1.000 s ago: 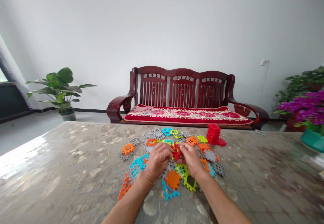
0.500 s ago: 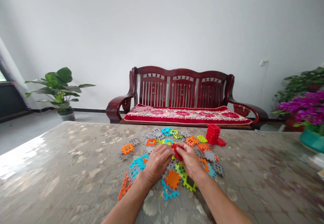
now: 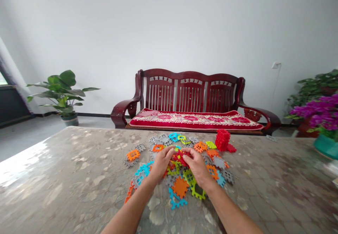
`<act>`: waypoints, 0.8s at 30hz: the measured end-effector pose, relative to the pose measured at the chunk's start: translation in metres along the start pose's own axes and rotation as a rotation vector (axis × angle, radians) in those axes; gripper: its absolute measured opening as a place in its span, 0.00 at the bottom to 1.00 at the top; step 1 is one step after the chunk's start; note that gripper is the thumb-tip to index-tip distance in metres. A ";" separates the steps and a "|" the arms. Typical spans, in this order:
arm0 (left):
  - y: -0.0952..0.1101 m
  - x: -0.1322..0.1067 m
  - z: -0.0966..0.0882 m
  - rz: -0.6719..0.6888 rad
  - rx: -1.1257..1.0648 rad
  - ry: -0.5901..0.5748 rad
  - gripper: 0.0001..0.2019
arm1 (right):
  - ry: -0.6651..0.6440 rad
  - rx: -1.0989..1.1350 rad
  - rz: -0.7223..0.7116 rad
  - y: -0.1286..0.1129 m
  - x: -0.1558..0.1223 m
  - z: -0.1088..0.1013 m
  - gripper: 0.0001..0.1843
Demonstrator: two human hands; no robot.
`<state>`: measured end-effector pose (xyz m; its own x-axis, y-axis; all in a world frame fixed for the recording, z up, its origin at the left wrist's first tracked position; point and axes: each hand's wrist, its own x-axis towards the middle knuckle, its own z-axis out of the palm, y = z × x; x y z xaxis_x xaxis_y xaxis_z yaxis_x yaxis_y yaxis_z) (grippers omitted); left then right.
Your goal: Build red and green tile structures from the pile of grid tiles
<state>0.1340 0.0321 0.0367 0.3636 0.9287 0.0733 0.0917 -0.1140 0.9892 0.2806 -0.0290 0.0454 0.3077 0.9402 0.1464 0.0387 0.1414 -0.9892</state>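
Both hands meet over a scatter of flat plastic interlocking tiles (image 3: 180, 186) in orange, blue, green and grey on the table (image 3: 66, 170). My left hand (image 3: 161, 163) and my right hand (image 3: 195, 165) are closed, pinching red tiles (image 3: 181, 156) between their fingertips just above the pile. A red cube built from tiles (image 3: 222, 139) stands at the pile's far right, with a loose red tile (image 3: 231, 148) beside it.
A pot of purple flowers (image 3: 323, 121) stands at the table's right edge. Behind the table is a dark wooden bench (image 3: 190, 100) with a red cushion. A leafy potted plant (image 3: 63, 94) stands on the floor at the left.
Both hands have moved a little farther from me with the red tiles. My left hand has stretched out, uncovering green and orange tiles under it.
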 end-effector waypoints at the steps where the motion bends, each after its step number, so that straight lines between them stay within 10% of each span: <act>1: 0.001 -0.001 0.001 -0.025 -0.050 -0.055 0.22 | -0.003 -0.015 -0.009 0.000 0.000 0.000 0.16; 6: 0.006 -0.006 -0.001 -0.130 -0.245 -0.228 0.27 | -0.011 -0.056 -0.027 0.004 0.002 -0.001 0.16; 24: 0.001 -0.006 0.004 -0.223 -0.358 -0.163 0.20 | 0.111 -0.090 -0.110 0.025 0.010 -0.001 0.14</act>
<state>0.1358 0.0249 0.0370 0.5154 0.8456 -0.1388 -0.1315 0.2381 0.9623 0.2855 -0.0168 0.0218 0.3994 0.8800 0.2570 0.1612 0.2085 -0.9646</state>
